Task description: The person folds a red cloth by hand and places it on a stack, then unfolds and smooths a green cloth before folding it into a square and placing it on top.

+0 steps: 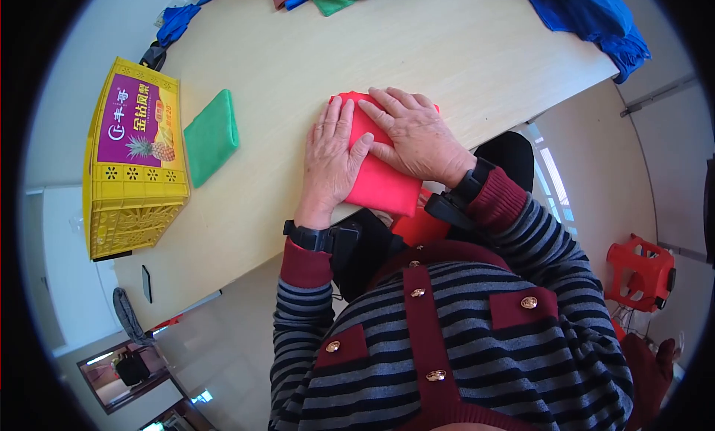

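hands (330, 159) (417, 137) flat on seemingly folded red cloth (383, 184)

Reaching forward from the torso, across the near edge of the table (272, 148), with both elbows bent. Laying the left hand (328, 155) palm down near that edge, fingers nearly straight, close together and pointed toward the far edge, thumb angled inward. Setting the right hand (418, 137) beside it, also palm down, wrist about over the near edge, fingers lightly spread and aimed forward and to the left. Bringing the thumbs close together, contact between them hard to tell. Wearing a dark band at each wrist, just ahead of the maroon cuffs of the left sleeve (302, 312) and right sleeve (540, 237).
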The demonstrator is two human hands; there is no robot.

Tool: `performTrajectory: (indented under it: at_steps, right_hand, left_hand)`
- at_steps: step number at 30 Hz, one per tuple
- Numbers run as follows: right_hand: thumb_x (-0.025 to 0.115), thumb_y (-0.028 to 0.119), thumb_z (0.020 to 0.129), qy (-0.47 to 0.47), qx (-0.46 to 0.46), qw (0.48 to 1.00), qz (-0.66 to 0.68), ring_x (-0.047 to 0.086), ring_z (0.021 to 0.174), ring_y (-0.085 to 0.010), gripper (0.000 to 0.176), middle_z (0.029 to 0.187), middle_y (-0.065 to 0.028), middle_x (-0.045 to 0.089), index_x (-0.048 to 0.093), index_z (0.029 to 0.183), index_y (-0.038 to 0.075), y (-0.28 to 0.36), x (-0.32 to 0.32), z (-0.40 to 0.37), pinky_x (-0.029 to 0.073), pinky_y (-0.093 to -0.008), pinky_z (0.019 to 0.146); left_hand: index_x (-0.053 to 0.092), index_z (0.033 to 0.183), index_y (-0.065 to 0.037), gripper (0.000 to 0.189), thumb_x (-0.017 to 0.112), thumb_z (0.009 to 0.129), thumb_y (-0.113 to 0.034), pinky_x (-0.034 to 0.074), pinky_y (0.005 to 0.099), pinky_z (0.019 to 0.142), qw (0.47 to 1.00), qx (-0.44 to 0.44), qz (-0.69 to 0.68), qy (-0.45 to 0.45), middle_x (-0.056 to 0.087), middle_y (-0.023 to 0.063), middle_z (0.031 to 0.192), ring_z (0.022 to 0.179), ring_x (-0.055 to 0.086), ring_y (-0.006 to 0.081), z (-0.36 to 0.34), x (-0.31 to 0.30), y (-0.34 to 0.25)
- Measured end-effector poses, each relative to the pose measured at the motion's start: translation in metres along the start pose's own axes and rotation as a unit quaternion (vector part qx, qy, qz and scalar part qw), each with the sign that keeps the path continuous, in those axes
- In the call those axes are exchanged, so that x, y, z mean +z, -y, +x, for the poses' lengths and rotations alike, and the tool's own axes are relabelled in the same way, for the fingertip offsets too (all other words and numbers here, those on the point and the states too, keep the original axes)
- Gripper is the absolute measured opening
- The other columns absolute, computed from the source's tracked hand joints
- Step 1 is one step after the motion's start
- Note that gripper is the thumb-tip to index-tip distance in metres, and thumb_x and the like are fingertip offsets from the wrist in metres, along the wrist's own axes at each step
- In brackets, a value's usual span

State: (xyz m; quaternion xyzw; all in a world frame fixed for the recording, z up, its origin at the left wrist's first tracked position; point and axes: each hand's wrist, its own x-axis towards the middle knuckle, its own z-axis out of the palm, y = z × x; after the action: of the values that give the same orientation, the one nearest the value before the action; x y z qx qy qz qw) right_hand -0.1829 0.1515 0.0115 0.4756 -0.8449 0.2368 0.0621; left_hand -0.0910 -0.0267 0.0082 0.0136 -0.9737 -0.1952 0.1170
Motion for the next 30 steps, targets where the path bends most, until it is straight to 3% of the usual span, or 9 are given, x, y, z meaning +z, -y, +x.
performTrajectory:
  at_steps: [10, 13, 18, 22, 30]
  right_hand:
    - [0.057, 0.042, 0.098, 0.019, 0.001, 1.0, -0.015, 0.041, 0.142, -0.0356, 0.061, 0.154, -0.0174, 0.045, 0.048, 0.148, 0.008, 0.005, -0.007, 0.006, 0.032, -0.048, 0.117]
    - [0.059, 0.038, 0.098, 0.003, 0.009, 1.0, -0.022, 0.04, 0.142, -0.0375, 0.062, 0.154, -0.0191, 0.043, 0.046, 0.148, 0.005, 0.005, -0.007, 0.004, 0.032, -0.0501, 0.116]
    - [0.06, 0.036, 0.098, -0.008, 0.042, 0.996, -0.077, 0.037, 0.144, -0.0399, 0.065, 0.156, -0.0214, 0.04, 0.043, 0.15, 0.002, 0.024, -0.026, -0.016, 0.031, -0.0515, 0.117]
    - [0.06, 0.037, 0.098, 0.026, 0.082, 0.992, -0.094, 0.034, 0.145, -0.0413, 0.067, 0.157, -0.0226, 0.038, 0.04, 0.15, -0.001, 0.021, -0.02, -0.026, 0.029, -0.052, 0.118]
    - [0.059, 0.037, 0.098, 0.068, 0.003, 0.997, 0.03, 0.032, 0.147, -0.0411, 0.067, 0.156, -0.0226, 0.038, 0.04, 0.151, 0.0, -0.005, -0.016, 0.012, 0.026, -0.0537, 0.12]
  left_hand:
    - [0.043, 0.151, -0.003, 0.072, 0.048, 0.101, -0.054, 0.022, 0.0564, 0.121, 0.989, -0.044, 0.124, -0.067, 0.038, 0.0188, 0.158, 0.149, 0.031, 0.035, -0.016, -0.011, -0.015]
    - [0.042, 0.152, -0.004, 0.071, 0.045, 0.102, -0.055, 0.02, 0.0554, 0.121, 0.995, 0.026, 0.086, -0.046, 0.035, 0.018, 0.16, 0.15, 0.029, 0.0362, -0.036, -0.015, -0.026]
    - [0.042, 0.152, -0.005, 0.072, 0.048, 0.101, -0.055, 0.021, 0.0572, 0.12, 0.996, 0.053, 0.073, -0.013, 0.035, 0.0176, 0.16, 0.149, 0.03, 0.0375, -0.054, -0.02, -0.035]
    - [0.042, 0.152, -0.005, 0.074, 0.049, 0.1, -0.057, 0.023, 0.0581, 0.119, 0.996, 0.005, 0.086, -0.025, 0.035, 0.0183, 0.16, 0.149, 0.03, 0.0382, -0.056, -0.013, -0.036]
    - [0.045, 0.15, -0.002, 0.074, 0.056, 0.097, -0.053, 0.023, 0.0605, 0.119, 0.991, -0.056, 0.108, -0.053, 0.035, 0.0218, 0.159, 0.148, 0.029, 0.0403, -0.056, -0.01, -0.047]
